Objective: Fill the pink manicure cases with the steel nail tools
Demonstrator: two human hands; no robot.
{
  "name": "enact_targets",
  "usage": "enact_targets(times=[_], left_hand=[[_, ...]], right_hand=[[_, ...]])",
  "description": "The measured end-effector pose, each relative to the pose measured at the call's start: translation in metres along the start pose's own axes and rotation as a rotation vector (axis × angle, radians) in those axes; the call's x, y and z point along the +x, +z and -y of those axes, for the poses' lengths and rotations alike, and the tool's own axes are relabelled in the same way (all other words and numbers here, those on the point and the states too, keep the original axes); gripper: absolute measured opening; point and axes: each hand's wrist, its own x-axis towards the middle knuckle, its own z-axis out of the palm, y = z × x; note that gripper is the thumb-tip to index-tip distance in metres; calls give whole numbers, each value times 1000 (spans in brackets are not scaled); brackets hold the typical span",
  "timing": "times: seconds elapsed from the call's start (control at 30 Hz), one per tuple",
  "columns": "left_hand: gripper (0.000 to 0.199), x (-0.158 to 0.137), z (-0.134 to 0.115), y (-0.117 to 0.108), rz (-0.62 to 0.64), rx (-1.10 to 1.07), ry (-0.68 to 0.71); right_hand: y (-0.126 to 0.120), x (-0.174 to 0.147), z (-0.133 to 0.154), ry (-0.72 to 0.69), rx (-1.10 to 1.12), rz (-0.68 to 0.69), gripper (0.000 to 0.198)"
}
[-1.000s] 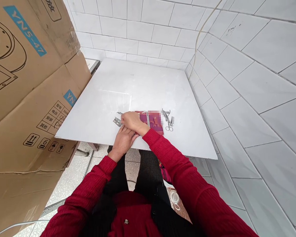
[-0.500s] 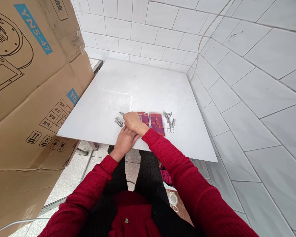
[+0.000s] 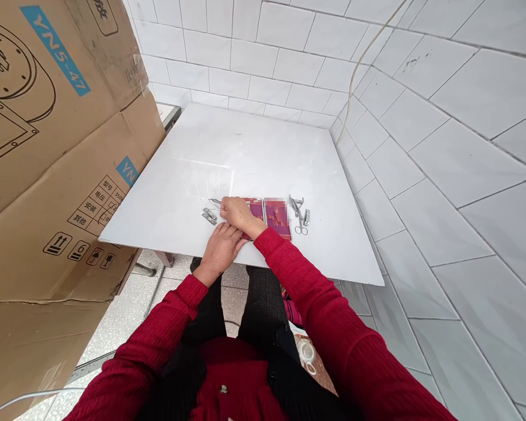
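A manicure case, red outside with a purple lining, lies open near the table's front edge. My right hand is closed above its left half and covers much of it; whatever is in the fingers is hidden. Just below, my left hand rests with fingers stretched out and thumb apart at the case's near left corner. A nail clipper lies left of my hands, with a thin metal tool behind it. Right of the case are small scissors, nippers and another small clipper.
The white tabletop meets tiled walls at the back and right. A large cardboard box stands along the left side. A pale cable hangs in the back right corner.
My right hand has shifted slightly right over the case. My left hand stays nearly in place at the corner. The whole view has moved a little.
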Motion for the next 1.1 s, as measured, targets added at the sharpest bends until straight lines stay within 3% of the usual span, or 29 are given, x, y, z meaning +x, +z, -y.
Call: enact_targets(times=[0.2, 0.37, 0.53, 0.7, 0.87, 1.1], left_hand=[[37, 0, 1, 0, 30, -2, -11], [38, 1, 1, -1, 41, -2, -16], [37, 1, 1, -2, 30, -17, -5], [36, 2, 1, -2, 12, -31, -6], [36, 3, -1, -4, 6, -26, -4], [37, 4, -2, -5, 14, -9, 4]], right_hand=[[-7, -5, -34, 83, 523, -193, 64], [-14, -17, -81, 167, 771, -242, 68], [-9, -25, -100, 193, 808, -242, 63], [-8, -28, -99, 221, 812, -246, 81], [-8, -31, -97, 229, 803, -244, 66], [-4, -34, -88, 206, 597, -359, 65]])
